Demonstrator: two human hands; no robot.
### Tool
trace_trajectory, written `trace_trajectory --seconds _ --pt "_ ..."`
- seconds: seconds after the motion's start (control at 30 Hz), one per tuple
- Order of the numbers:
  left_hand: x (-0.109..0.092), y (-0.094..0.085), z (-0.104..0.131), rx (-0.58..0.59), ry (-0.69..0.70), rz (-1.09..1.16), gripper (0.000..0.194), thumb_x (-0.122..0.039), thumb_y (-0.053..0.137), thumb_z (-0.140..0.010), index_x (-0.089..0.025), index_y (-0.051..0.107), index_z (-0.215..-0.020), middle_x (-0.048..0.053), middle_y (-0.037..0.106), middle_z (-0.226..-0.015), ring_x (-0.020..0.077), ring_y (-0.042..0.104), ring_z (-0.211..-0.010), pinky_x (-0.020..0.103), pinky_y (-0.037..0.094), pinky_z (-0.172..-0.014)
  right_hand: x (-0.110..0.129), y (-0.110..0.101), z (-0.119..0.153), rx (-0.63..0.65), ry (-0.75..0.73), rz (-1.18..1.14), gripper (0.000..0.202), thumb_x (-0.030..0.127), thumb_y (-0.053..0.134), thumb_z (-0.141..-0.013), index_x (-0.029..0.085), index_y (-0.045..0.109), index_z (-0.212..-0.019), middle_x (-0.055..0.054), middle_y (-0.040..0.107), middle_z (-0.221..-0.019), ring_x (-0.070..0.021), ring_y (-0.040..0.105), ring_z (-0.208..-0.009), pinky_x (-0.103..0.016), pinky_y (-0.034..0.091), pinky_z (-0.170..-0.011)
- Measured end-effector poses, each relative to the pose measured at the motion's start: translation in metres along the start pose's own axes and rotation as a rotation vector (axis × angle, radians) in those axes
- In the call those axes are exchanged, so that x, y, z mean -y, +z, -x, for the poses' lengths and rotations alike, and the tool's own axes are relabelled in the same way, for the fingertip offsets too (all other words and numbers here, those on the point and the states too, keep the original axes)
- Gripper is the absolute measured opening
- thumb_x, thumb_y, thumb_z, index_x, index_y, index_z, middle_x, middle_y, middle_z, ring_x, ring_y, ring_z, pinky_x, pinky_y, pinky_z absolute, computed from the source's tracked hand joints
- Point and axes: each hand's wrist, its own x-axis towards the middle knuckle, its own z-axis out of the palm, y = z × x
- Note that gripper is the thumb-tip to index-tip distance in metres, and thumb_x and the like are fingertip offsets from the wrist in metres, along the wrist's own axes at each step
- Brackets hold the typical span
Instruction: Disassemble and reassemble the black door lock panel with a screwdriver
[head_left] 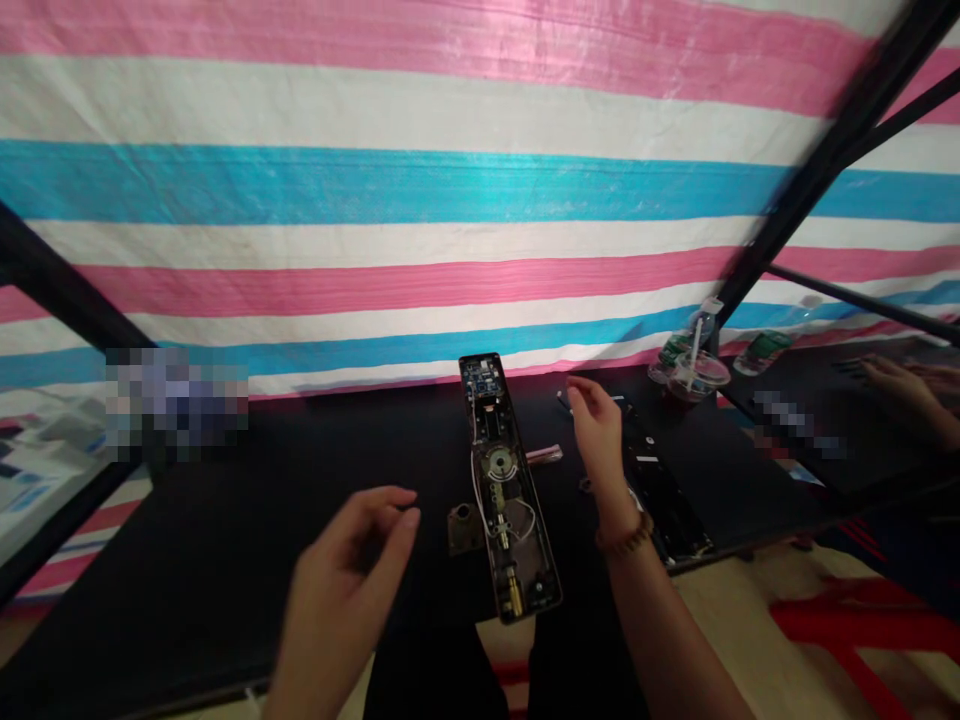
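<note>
A long, narrow black housing (517,480) lies open on the black table (247,500), showing a blue circuit board at its far end, white wires, a round metal part and a brass cylinder. A small flat metal plate (465,528) rests against its left side. My left hand (352,570) hovers left of the plate, thumb and fingers apart, holding nothing. To the right of the housing is my right hand (598,425), raised over the table with fingers curled; whether something small is between them cannot be made out. Beyond my right wrist lies a long black panel (664,490).
A small pink and clear packet (545,455) lies right of the housing. At the back right stand a plastic cup with a straw (697,375) and bottles. Another person's hands (907,390) are at the far right, above a red stool (862,620). Striped sheeting hangs behind.
</note>
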Motion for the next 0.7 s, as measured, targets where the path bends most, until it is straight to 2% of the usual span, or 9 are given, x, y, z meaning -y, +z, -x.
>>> trace_trajectory --seconds 0.07,0.13,0.17,0.23,0.33,0.47,0.6,0.7 --pt "0.023 0.035 -0.015 0.148 0.038 -0.042 0.026 -0.042 0.059 -0.087 -0.023 0.071 -0.1 0.005 0.073 -0.09 0.0219 0.069 -0.08 0.036 0.059 -0.074 -0.007 -0.029 0.023 0.179 -0.069 0.279 0.02 0.031 0.066 -0.084 0.022 0.077 -0.098 -0.011 0.07 -0.102 -0.0291 0.062 -0.098 -0.046 0.046 -0.095" --pt "0.045 0.067 -0.022 0.179 0.064 -0.122 0.03 -0.037 0.054 -0.088 -0.021 0.072 -0.107 0.009 0.073 -0.107 0.0267 0.067 -0.1 0.044 0.055 -0.092 -0.021 -0.049 0.048 0.322 -0.075 0.532 0.019 0.026 0.069 -0.079 0.023 0.08 -0.095 -0.013 0.068 -0.109 -0.0324 0.061 -0.102 -0.05 0.044 -0.098" --pt "0.054 0.079 -0.023 0.196 0.079 -0.17 0.031 -0.036 0.055 -0.087 -0.02 0.073 -0.108 0.01 0.072 -0.113 0.0291 0.064 -0.106 0.048 0.051 -0.098 -0.028 -0.057 0.059 0.392 -0.063 0.614 0.022 0.022 0.069 -0.077 0.023 0.08 -0.096 -0.015 0.067 -0.114 -0.0336 0.061 -0.104 -0.051 0.044 -0.099" --pt "0.069 0.095 -0.022 0.249 0.107 -0.251 0.03 -0.035 0.059 -0.085 -0.019 0.075 -0.106 0.011 0.071 -0.117 0.0317 0.061 -0.111 0.05 0.049 -0.101 -0.04 -0.066 0.076 0.48 -0.05 0.701 0.03 0.013 0.063 -0.078 0.023 0.08 -0.101 -0.015 0.067 -0.116 -0.0325 0.062 -0.105 -0.048 0.047 -0.097" --pt "0.08 0.1 -0.017 0.266 0.162 -0.293 0.028 -0.038 0.062 -0.086 -0.023 0.077 -0.105 0.009 0.07 -0.121 0.0313 0.059 -0.114 0.049 0.048 -0.1 -0.044 -0.07 0.082 0.521 -0.042 0.712 0.033 0.008 0.055 -0.082 0.021 0.079 -0.1 -0.014 0.069 -0.106 -0.0277 0.065 -0.097 -0.041 0.051 -0.092" --pt "0.086 0.097 -0.014 0.28 0.216 -0.306 0.025 -0.037 0.066 -0.085 -0.026 0.077 -0.105 0.006 0.069 -0.124 0.0312 0.057 -0.117 0.049 0.047 -0.1 -0.025 -0.063 0.069 0.489 -0.056 0.648 0.023 0.008 0.058 -0.084 0.019 0.076 -0.095 -0.009 0.07 -0.095 -0.0241 0.067 -0.089 -0.037 0.054 -0.085" --pt "0.089 0.098 -0.015 0.275 0.222 -0.289 0.02 -0.035 0.065 -0.086 -0.025 0.077 -0.1 0.007 0.071 -0.121 0.0306 0.059 -0.114 0.05 0.048 -0.097 0.007 -0.033 0.064 0.414 -0.193 0.416 0.025 0.011 0.06 -0.09 0.021 0.07 -0.111 -0.008 0.071 -0.107 -0.0215 0.067 -0.097 -0.034 0.054 -0.088" --pt "0.091 0.099 -0.015 0.284 0.237 -0.242 0.02 -0.034 0.064 -0.088 -0.024 0.076 -0.1 0.006 0.073 -0.115 0.0296 0.062 -0.11 0.048 0.05 -0.093 0.027 0.001 0.069 0.508 -0.258 0.325 0.033 0.009 0.062 -0.091 0.022 0.066 -0.12 -0.007 0.071 -0.109 -0.0203 0.065 -0.098 -0.034 0.054 -0.089"
